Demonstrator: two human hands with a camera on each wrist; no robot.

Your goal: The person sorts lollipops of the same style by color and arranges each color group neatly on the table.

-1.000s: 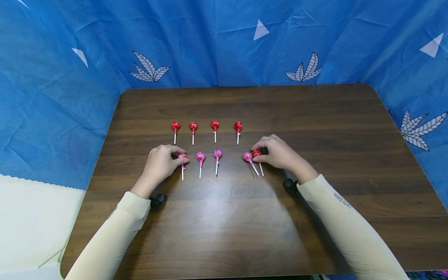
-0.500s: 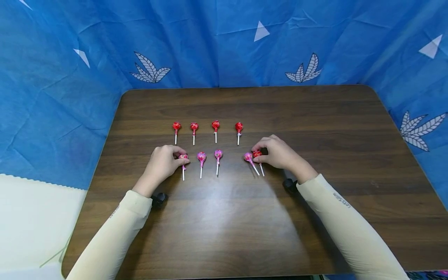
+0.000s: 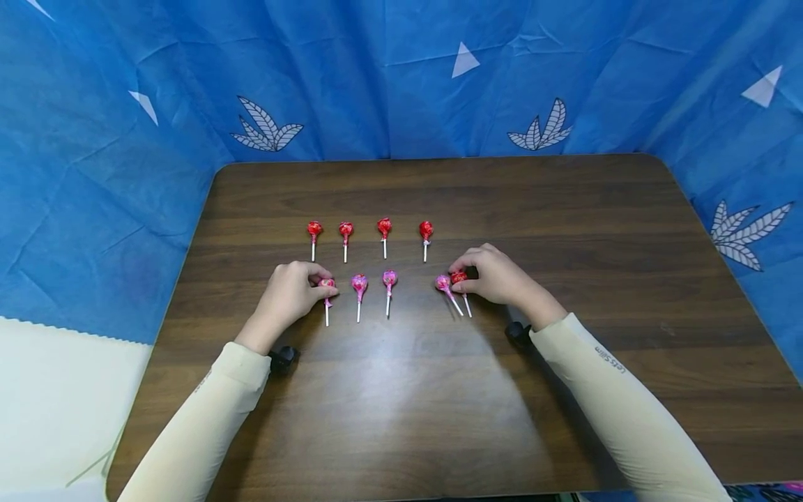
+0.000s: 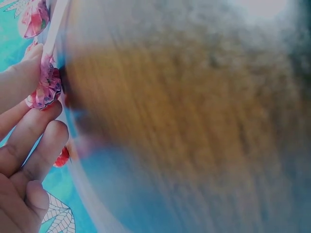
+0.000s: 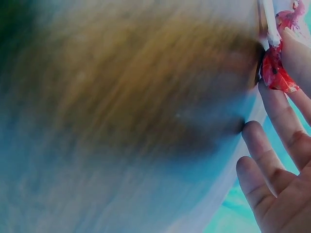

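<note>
On the left, my left hand (image 3: 291, 293) pinches the head of a pink lollipop (image 4: 47, 90) between thumb and fingers; its white stick points toward me. Two more pink lollipops, one of them (image 3: 360, 284) nearer that hand and the other (image 3: 389, 279) farther right, lie in the same row. My right hand (image 3: 492, 274) pinches a red lollipop (image 5: 277, 73) by its head, partly hidden by the thumb. Close against its left side lies a tilted pink lollipop (image 3: 443, 283). Both held lollipops are at the tabletop.
Behind the hands, several red lollipops (image 3: 384, 226) lie in a spaced row, sticks toward me. The brown wooden table (image 3: 389, 418) reaches back to a blue curtain (image 3: 389, 84) with leaf prints. A pale cream surface (image 3: 63, 404) borders it at left.
Both hands keep their grips and the lollipops stay in place. Only a slight shift of the whole head view shows.
</note>
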